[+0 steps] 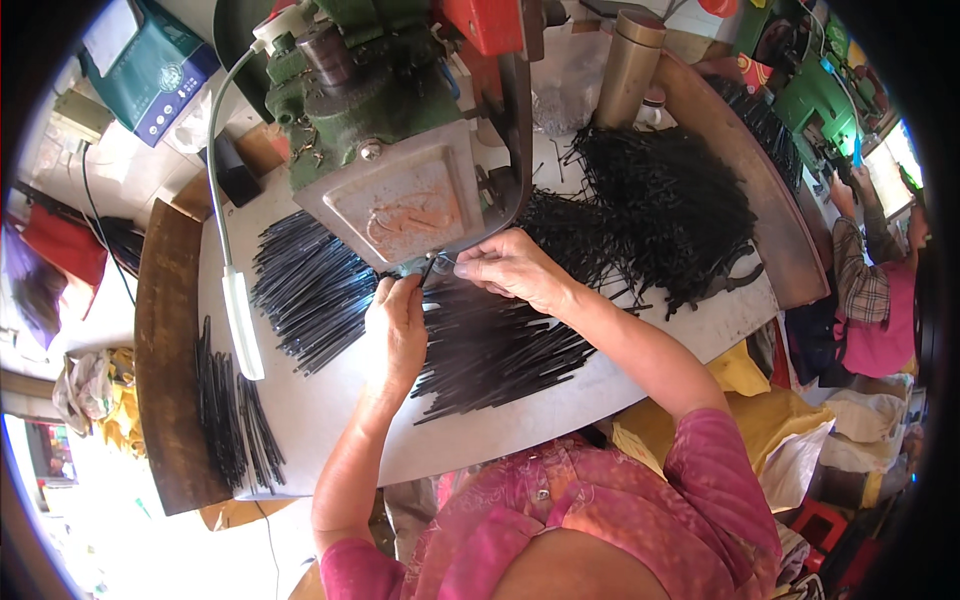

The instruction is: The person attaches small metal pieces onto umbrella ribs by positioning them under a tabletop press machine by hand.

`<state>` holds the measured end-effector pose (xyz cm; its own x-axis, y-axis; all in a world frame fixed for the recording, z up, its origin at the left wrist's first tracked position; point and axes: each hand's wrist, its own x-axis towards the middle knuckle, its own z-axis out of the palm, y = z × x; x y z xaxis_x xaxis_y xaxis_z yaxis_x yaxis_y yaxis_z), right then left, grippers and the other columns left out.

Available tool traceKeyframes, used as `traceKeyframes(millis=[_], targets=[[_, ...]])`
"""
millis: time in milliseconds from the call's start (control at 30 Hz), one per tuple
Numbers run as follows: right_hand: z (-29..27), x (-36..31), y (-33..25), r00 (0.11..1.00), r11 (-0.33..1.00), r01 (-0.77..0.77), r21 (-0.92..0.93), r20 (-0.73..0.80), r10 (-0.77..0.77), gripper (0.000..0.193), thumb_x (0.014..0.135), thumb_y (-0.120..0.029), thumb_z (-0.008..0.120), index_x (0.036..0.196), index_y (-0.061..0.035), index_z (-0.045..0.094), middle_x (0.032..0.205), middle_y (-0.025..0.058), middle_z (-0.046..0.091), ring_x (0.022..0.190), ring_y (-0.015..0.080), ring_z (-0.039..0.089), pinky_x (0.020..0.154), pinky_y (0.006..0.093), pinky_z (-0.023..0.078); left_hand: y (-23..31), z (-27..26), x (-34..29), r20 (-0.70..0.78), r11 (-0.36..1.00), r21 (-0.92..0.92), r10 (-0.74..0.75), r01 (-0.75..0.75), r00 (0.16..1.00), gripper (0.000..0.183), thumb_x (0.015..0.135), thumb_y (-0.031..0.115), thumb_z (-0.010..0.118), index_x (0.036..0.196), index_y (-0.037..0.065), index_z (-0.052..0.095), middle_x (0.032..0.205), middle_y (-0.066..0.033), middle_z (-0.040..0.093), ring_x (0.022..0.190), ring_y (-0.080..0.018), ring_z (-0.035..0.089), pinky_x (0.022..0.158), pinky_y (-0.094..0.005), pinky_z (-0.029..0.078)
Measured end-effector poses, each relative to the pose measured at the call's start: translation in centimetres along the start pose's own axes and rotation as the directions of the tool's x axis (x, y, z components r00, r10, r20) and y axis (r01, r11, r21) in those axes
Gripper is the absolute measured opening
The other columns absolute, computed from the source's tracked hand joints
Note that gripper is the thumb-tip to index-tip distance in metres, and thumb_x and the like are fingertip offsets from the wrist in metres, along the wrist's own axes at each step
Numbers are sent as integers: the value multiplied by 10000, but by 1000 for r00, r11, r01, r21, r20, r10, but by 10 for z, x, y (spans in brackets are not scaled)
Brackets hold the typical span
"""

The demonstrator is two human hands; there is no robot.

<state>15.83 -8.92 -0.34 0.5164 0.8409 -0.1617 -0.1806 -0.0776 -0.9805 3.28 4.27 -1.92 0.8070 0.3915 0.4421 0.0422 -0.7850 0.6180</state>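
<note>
Head view: pale worktop (308, 425), a bit scuffed, w/ brown upright boards at both ends, L board (172, 380) and R board (745, 185). Green machine (385, 190) overhangs the middle, its grey front plate marked w/ rusty orange. Lit tube lamp (241, 325) hangs from a bendy stem L of it. Metal flask (628, 70) stands at the far R, behind the tangled black heap (665, 210).

Room's cluttered: teal box (160, 75) far L, yellow sacking (775, 420) by the worktop's near R edge, red stool (820, 530) lower R. Co-worker (885, 320) in pink & checked sleeves is at far R, near another green machine (810, 105).

Black rod (428, 270): thin, dark, short visible length, tilted, upper end right under the machine's lower edge; rest hidden by fingers. L grip (397, 325) is clamped on it, thumb & index pinched. R grip (515, 268) is just beside the rod's upper end, fingers bent in toward it; sth thin & pale shows at the fingertips, too small to ID, so can't tell if that grip is clamped on anything.

Similar rods lie about: L pile (310, 290) roughly parallel & slightly glossy, mid pile (490, 350) under the R forearm, small bundle (235, 420) along the L board.
</note>
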Motion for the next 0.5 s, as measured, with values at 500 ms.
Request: traceKeyframes(millis=[500], targets=[[-1, 4, 2, 1000, 996, 1, 92, -8, 0, 132, 769, -66, 552, 649, -9, 551, 552, -5, 475, 432, 37, 361, 390, 190, 265, 1, -1, 1, 16, 999, -18, -50, 51, 999, 141, 769, -4, 525, 897, -22, 580, 690, -127, 502, 587, -232, 489, 555, -297, 396]])
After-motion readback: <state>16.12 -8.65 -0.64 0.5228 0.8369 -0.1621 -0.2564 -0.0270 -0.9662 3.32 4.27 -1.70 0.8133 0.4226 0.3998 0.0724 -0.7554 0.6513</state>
